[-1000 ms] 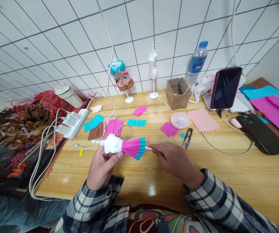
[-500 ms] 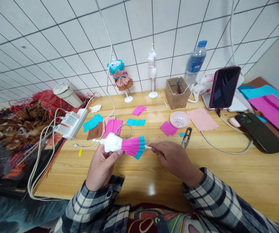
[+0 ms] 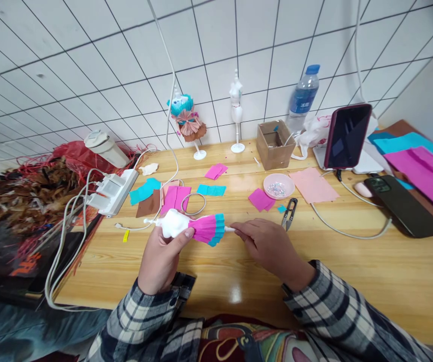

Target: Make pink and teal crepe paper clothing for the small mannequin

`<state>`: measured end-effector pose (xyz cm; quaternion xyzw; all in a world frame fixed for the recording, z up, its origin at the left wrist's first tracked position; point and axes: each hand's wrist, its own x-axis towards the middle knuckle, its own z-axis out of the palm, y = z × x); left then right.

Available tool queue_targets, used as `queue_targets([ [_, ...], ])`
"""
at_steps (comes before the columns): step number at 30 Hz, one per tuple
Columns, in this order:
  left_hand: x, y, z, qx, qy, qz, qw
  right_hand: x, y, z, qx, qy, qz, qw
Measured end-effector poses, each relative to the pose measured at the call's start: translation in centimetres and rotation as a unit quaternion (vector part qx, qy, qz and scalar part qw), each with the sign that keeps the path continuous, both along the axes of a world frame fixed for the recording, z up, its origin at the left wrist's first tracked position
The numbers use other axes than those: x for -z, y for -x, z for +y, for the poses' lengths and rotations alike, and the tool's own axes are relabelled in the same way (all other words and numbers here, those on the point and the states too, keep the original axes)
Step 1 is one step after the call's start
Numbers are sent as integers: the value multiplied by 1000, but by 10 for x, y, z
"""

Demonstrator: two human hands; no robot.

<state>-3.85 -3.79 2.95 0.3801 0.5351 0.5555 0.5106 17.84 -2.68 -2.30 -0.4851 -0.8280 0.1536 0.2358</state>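
A small white dress form (image 3: 173, 222) lies sideways in the air above the table, its neck toward the left. Around its lower part is a pleated paper skirt (image 3: 203, 229), magenta with a blue hem. My left hand (image 3: 161, 256) is closed round the torso, the thumb pressed at the skirt's waist. With fingertips pinched, my right hand (image 3: 265, 246) holds the white stand rod (image 3: 230, 230) that sticks out beyond the hem. Beyond the hands lie a magenta paper piece (image 3: 176, 199), a thin ring (image 3: 193, 203) and thread snips (image 3: 289, 214).
At the back stand a decorated dress form (image 3: 188, 120), a bare one (image 3: 236, 108), a cardboard box (image 3: 275, 146) and a water bottle (image 3: 305, 95). A pink dish (image 3: 278, 186) holds small beads. Phones (image 3: 405, 206) lie right; a power strip (image 3: 115, 193) with cables sits left.
My left thumb has shifted slightly right along the skirt's waist, and the dress form has turned a little. My right hand stays at the rod.
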Motion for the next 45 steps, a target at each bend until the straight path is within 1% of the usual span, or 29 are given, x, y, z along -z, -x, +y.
queue_targets([
  [4,-2,1,-2,20,-4,-4,1000,-1,0,0,2,5,4,1000],
  [8,-2,2,-3,27,-9,-5,1000,-1,0,0,1,8,5,1000],
  [14,3,6,-3,22,-10,-11,1000,2,0,0,1,10,0,1000],
  [20,7,7,1,15,-17,14,1000,3,1,-1,-8,4,2,1000],
  [23,4,10,-1,38,-29,28,998,6,3,-1,-26,12,-6,1000],
  [26,-4,15,-6,79,-53,23,995,5,5,-1,-57,23,-2,998],
  [29,-11,18,-7,131,-104,10,986,-6,6,3,-55,37,39,997],
  [31,-10,19,1,137,-153,19,979,-15,6,10,-25,52,75,996],
  [32,-6,19,8,130,-174,34,976,-19,5,17,-6,58,93,994],
  [34,11,19,27,109,-178,92,974,-22,4,36,33,68,130,989],
  [36,36,18,49,76,-176,169,967,-18,5,63,65,71,171,981],
  [37,50,18,59,57,-185,223,956,-14,6,78,74,70,198,975],
  [38,63,18,68,48,-200,284,936,-10,8,94,96,67,224,967],
  [39,75,19,76,56,-216,343,912,-4,10,109,114,58,226,966],
  [40,84,20,82,85,-230,388,888,1,13,123,130,48,225,965],
  [42,98,23,88,144,-253,440,849,11,20,148,157,30,224,961],
  [43,101,25,89,153,-259,455,838,15,23,158,170,22,224,959],
  [45,105,29,90,159,-259,471,828,23,31,172,192,12,222,956],
])
